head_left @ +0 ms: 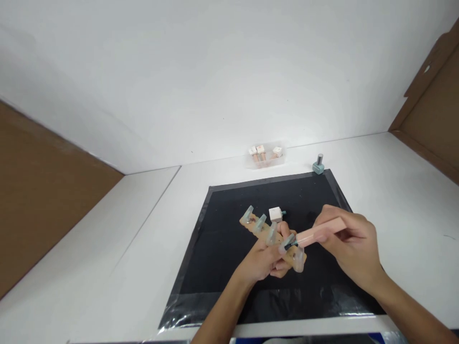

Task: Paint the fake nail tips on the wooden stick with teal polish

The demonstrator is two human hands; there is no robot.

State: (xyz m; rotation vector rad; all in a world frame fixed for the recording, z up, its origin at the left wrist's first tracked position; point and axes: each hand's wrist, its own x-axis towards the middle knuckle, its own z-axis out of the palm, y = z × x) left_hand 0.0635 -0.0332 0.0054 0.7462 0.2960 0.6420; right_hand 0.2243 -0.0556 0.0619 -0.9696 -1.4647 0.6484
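My left hand (263, 260) is closed around a yellowish display strip that carries several false nails (260, 223) in pale translucent green. In my right hand (353, 246) is a nail polish brush (319, 231) with a long pink cap as its handle, pinched between thumb and fingers. Its dark bristle tip meets one of the false nails near the strip's right end. Behind the strip, a white square polish bottle (275, 214) lies on its side on the black mat (229, 267), its greenish neck pointing right.
At the back wall a clear plastic box (267, 162) holds white bottles with pink caps. A teal bottle with a silver cap (318, 165) stands by the mat's far right corner. Brown cardboard panels (46, 191) flank the white table (118, 239).
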